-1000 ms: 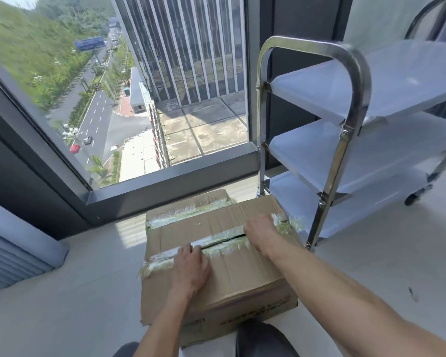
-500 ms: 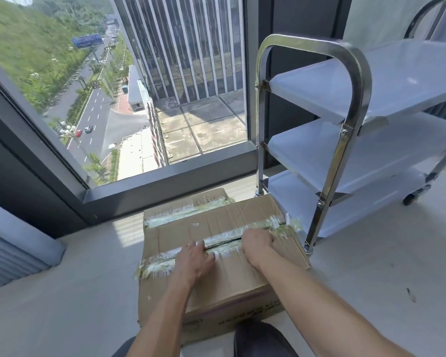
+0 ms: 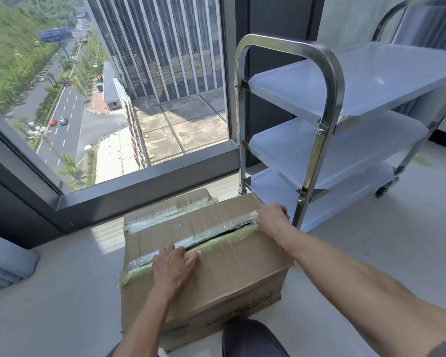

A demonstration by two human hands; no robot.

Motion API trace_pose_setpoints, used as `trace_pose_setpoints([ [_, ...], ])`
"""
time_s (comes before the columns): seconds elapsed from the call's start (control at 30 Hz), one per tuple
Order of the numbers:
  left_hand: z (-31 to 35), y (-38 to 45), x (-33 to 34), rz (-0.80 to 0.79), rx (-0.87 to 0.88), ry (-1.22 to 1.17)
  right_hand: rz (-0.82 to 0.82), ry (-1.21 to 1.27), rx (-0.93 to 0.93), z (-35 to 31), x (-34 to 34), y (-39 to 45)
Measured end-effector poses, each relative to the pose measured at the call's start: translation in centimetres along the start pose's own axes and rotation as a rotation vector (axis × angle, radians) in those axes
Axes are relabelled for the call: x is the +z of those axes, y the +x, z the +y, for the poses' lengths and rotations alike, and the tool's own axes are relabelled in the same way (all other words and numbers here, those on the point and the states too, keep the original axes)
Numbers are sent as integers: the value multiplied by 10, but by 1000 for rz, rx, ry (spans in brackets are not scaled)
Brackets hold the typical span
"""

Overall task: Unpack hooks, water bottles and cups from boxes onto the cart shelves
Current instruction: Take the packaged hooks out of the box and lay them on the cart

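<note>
**boxguy:** So what's the setup here? Going biggest first: a huge window [image 3: 139, 86] behind everything, then the steel cart [image 3: 317, 130], three shelves with nothing on them that I can see, standing just right of the cardboard box [image 3: 216, 266]. The box sits on the floor [image 3: 49, 305], right in front of the person's knees.

**tapehater:** Yep, and the box is the whole story right now. It looks like it's still mostly sealed, so none of the hooks, bottles or cups are visible. I'd guess they're inside, can't tell which.

**boxguy:** Which way does the seam [image 3: 191, 243] run?

**tapehater:** Along the box's long axis, from the near left corner up to the far right corner beside the cart. There's a dark gap open along the middle of it, with shredded tape either side.

**boxguy:** And the hands?

**tapehater:** Left hand [image 3: 174, 265] lies fairly flat on the lid at the seam's left part, fingertips at the gap. Right hand [image 3: 272, 219] is at the seam's cart end, fingers curled over the flap edge; it looks like it's gripping there, though the fingertips are hidden. Right one's nearer the cart. My read: next is pulling the flaps apart across that seam.
</note>
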State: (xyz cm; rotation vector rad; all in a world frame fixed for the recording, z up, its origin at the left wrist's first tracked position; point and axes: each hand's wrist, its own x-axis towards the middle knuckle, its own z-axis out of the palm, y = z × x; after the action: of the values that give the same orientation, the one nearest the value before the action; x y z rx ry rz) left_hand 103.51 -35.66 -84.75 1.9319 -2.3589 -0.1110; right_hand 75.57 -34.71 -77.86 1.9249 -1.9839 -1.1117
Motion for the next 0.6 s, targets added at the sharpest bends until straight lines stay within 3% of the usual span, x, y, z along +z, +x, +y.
trace_pose_setpoints([
  [0.23,9,-28,-26,239,56,-76,-115,-132,120,-12,-25,-16],
  [0.4,16,-70,-41,339,67,-55,-194,4,243,2,-52,-29],
  [0.53,28,-122,-47,356,95,-117,9,265,239,9,-72,-30],
  [0.6,29,-160,-37,161,74,-108,160,480,210,-9,-81,-27],
])
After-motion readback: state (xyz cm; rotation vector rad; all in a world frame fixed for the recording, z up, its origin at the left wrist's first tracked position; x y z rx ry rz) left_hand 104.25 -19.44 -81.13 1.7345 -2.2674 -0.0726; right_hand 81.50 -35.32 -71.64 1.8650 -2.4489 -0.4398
